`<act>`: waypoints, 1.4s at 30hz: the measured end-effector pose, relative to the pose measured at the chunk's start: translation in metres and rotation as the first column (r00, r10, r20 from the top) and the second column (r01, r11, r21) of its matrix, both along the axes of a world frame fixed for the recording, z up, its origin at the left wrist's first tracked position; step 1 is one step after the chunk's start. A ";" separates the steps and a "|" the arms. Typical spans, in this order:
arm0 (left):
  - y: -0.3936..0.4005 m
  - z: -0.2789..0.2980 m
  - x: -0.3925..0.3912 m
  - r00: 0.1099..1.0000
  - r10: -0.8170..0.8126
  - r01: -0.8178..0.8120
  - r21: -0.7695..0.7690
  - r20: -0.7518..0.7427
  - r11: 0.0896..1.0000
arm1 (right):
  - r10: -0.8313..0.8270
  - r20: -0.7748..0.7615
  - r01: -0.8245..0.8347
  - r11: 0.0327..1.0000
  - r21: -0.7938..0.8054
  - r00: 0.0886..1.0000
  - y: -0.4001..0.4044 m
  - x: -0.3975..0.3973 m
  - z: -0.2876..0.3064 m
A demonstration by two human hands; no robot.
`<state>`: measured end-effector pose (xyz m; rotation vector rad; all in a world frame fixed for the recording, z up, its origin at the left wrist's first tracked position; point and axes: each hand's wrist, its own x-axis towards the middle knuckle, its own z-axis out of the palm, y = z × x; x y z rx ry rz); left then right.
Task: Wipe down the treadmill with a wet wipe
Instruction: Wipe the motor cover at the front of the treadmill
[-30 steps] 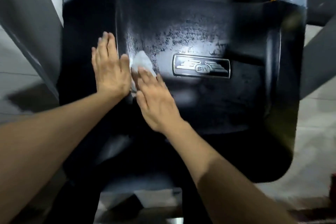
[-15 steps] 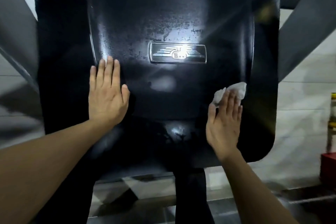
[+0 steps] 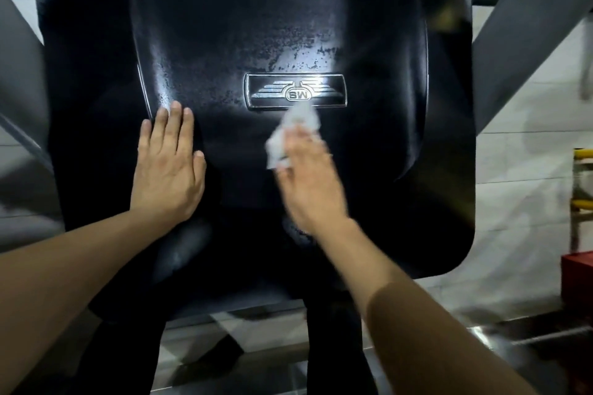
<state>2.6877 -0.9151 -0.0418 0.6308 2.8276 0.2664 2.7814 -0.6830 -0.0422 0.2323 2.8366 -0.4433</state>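
Head view: two hands on the glossy black moulded treadmill cover (image 3: 369, 170).
The left hand (image 3: 168, 176) lies flat, fingers spread straight, at 9 o'clock. The blurred right hand (image 3: 309, 183) presses the crumpled white wet wipe (image 3: 293, 130) just under the silver winged badge (image 3: 295, 91); its grip I cannot tell exactly.

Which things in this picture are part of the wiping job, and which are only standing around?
Part of the job:
- black cover of the treadmill, with its badge
- wipe, pressed under the right hand, just below the badge
- left hand, flat on the cover

Only standing around:
- red box on the floor at the right
- yellow rails above the box
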 end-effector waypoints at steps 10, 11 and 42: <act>0.004 -0.005 0.005 0.999 -0.001 -0.002 -0.084 -0.037 0.996 | -0.187 -0.037 0.188 0.981 0.050 0.982 0.014 -0.026 -0.003; 0.004 -0.006 0.005 0.999 0.003 -0.006 -0.086 -0.037 0.996 | -0.054 -0.082 0.054 0.999 -0.008 0.995 -0.018 -0.033 -0.004; 0.007 -0.001 0.007 0.999 0.015 -0.019 -0.097 -0.033 0.995 | -0.044 -0.227 0.043 0.999 -0.010 0.973 0.032 -0.104 -0.027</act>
